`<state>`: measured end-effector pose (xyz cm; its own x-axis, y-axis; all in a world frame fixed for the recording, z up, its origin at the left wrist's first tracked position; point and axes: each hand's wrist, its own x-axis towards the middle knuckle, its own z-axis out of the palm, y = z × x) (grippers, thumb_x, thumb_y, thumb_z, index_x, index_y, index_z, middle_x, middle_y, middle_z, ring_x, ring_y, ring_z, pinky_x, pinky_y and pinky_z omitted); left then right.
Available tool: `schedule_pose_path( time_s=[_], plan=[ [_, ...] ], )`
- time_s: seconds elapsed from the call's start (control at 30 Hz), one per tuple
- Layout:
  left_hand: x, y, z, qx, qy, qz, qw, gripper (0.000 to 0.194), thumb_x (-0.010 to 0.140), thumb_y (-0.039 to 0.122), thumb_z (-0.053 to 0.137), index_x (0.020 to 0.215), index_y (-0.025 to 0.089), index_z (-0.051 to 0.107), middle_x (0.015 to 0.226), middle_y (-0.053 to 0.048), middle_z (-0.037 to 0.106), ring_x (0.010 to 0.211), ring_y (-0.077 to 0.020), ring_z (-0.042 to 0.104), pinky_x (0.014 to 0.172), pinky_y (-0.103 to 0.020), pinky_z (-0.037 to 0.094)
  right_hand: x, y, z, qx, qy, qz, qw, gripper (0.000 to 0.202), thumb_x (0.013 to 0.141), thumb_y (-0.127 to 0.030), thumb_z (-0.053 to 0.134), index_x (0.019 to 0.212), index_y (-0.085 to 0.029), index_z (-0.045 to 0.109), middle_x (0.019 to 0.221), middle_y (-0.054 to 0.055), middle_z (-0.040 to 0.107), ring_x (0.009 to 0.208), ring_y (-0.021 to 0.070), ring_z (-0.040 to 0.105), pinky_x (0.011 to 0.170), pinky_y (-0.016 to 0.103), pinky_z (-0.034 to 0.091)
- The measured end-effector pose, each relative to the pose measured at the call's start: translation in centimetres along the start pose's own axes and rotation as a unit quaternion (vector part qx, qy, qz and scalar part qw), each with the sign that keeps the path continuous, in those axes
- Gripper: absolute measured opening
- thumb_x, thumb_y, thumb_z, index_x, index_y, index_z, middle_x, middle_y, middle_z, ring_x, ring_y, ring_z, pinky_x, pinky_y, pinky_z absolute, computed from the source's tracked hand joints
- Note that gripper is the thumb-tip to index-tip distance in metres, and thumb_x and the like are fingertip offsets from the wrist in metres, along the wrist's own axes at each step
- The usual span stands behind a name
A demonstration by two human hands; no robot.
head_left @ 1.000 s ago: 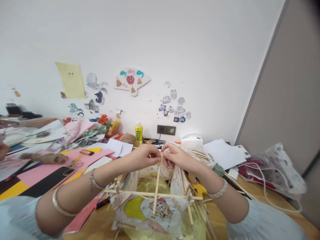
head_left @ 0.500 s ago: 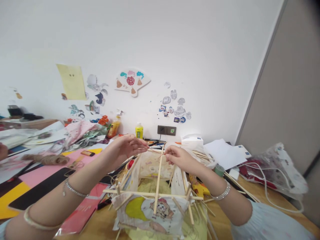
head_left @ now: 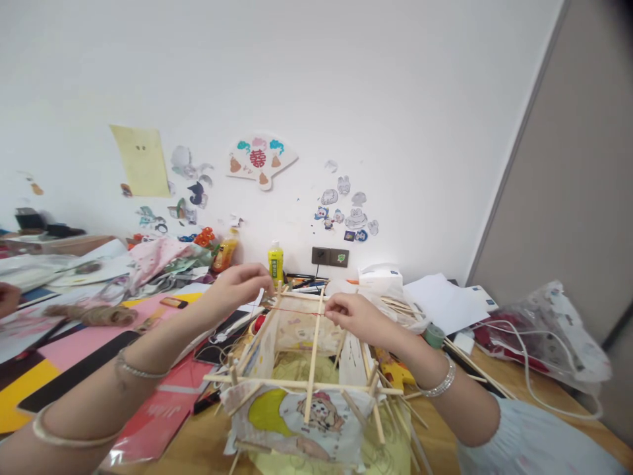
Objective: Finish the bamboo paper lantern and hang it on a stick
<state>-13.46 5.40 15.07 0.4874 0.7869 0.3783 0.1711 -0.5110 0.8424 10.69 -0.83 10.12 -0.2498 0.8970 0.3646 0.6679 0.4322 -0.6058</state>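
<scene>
A lantern-like frame of wooden sticks (head_left: 316,349) stands in front of me. A white cloth panel (head_left: 316,422) with a yellow crescent and a drawn figure covers its near side. A red thread (head_left: 299,311) stretches across the frame's far end, by the long middle stick. My right hand (head_left: 353,311) is closed, pinching the thread just right of that stick. My left hand (head_left: 247,282) is above the far left corner, fingers curled down and closed on the thread; the exact pinch point is hard to make out.
A red thread spool (head_left: 259,322) lies left of the frame. Behind stand a yellow-green bottle (head_left: 275,262) and a tissue pack (head_left: 380,280). Twine (head_left: 93,315), coloured paper and a black phone-like slab (head_left: 82,376) lie left. A yellow glue gun (head_left: 395,369) lies right. Another person's hand (head_left: 7,298) shows at far left.
My left hand has moved left, away from my right hand, and its fingers have curled down. The red thread now spans a longer stretch. My right hand has barely moved.
</scene>
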Motion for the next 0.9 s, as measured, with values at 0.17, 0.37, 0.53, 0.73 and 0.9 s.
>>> schedule_pose_path(
  time_s=[0.17, 0.37, 0.53, 0.73, 0.9],
  plan=[
    [-0.3, 1.0, 1.2, 0.368, -0.109, 0.091, 0.919, 0.023, 0.081, 0.030, 0.042, 0.064, 0.019, 0.054, 0.059, 0.001, 0.052, 0.055, -0.0128, 0.047, 0.052, -0.024, 0.031, 0.2, 0.0, 0.2, -0.017, 0.000, -0.002, 1.000, 0.009, 0.081, -0.019, 0.053, 0.075, -0.018, 0.061, 0.069, -0.001, 0.061, 0.063, 0.0124, 0.052, 0.056, 0.023, 0.036],
    [-0.6, 1.2, 2.1, 0.493, -0.126, 0.140, 0.849, 0.026, 0.086, 0.029, 0.038, 0.063, 0.020, 0.046, 0.056, 0.001, 0.050, 0.050, -0.0135, 0.046, 0.050, -0.026, 0.024, 0.0, 0.0, -0.3, -0.033, 0.010, 0.009, 0.999, 0.009, 0.077, -0.016, 0.053, 0.069, -0.017, 0.057, 0.064, -0.003, 0.056, 0.060, 0.0116, 0.049, 0.055, 0.022, 0.034],
    [-0.4, 0.4, 1.4, 0.488, -0.142, 0.136, 0.850, 0.026, 0.086, 0.030, 0.038, 0.064, 0.021, 0.047, 0.056, 0.001, 0.051, 0.050, -0.0139, 0.046, 0.050, -0.026, 0.022, -0.2, 0.1, -0.6, -0.043, 0.000, 0.005, 0.999, 0.010, 0.074, -0.012, 0.053, 0.066, -0.017, 0.057, 0.061, -0.003, 0.055, 0.058, 0.0108, 0.047, 0.053, 0.021, 0.032],
    [-0.6, -0.3, 0.8, 0.470, -0.175, 0.130, 0.856, 0.027, 0.088, 0.033, 0.037, 0.067, 0.021, 0.052, 0.060, 0.000, 0.056, 0.054, -0.0151, 0.050, 0.051, -0.025, 0.026, -0.2, 0.3, -0.6, -0.061, -0.014, -0.009, 0.998, 0.013, 0.073, -0.009, 0.054, 0.063, -0.018, 0.055, 0.058, -0.005, 0.050, 0.057, 0.0103, 0.045, 0.052, 0.021, 0.029],
    [-0.9, -0.5, 0.4, 0.425, -0.186, 0.131, 0.876, 0.027, 0.087, 0.032, 0.039, 0.068, 0.021, 0.054, 0.062, 0.001, 0.058, 0.056, -0.0136, 0.050, 0.053, -0.024, 0.031, -0.1, 0.8, -0.2, -0.073, -0.005, -0.011, 0.997, 0.018, 0.070, -0.004, 0.052, 0.059, -0.018, 0.054, 0.057, -0.004, 0.050, 0.057, 0.0107, 0.045, 0.054, 0.021, 0.030]
  ],
)
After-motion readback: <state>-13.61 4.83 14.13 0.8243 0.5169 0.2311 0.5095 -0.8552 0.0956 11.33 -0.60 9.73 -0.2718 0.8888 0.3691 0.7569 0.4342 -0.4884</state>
